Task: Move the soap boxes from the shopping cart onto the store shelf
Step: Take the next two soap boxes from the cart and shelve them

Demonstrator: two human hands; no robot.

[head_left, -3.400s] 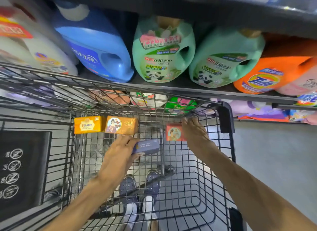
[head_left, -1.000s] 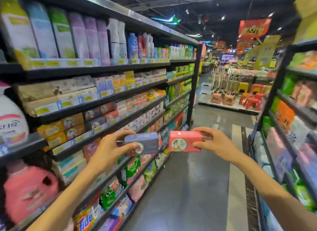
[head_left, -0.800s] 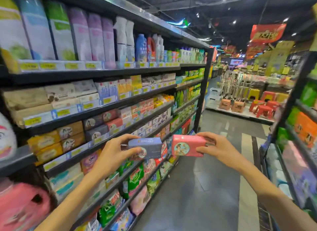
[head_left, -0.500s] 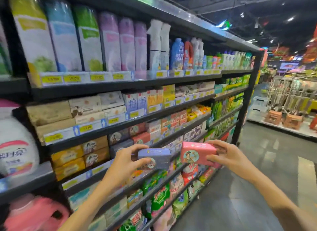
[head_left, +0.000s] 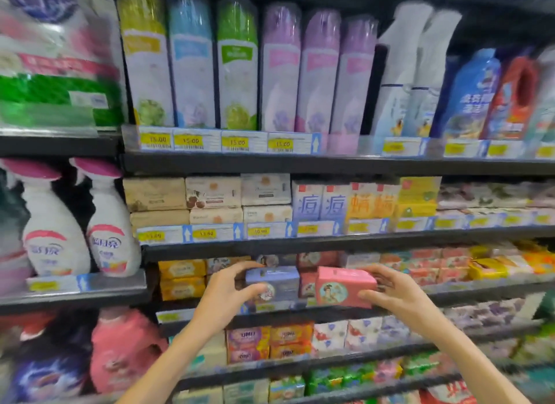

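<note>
I face the store shelf (head_left: 300,312) straight on. My left hand (head_left: 228,292) grips a blue-grey soap box (head_left: 277,280) by its left end, thumb under and fingers over it. My right hand (head_left: 393,291) grips a pink soap box (head_left: 339,286) with a round portrait on its front. Both boxes are held side by side at the front edge of the shelf, before rows of similar boxes: yellow ones (head_left: 181,279) to the left, red ones (head_left: 318,258) behind. The shopping cart is out of view.
Above are a shelf of boxed soaps (head_left: 210,193) and a shelf of tall spray cans (head_left: 237,64). White spray bottles (head_left: 111,223) stand at the left. Lower shelves hold more soap packs (head_left: 270,340) and pink detergent jugs (head_left: 120,352).
The view has swung left from the aisle onto the shelf. Both hands have carried their boxes forward, up to the front edge of the soap shelf.
</note>
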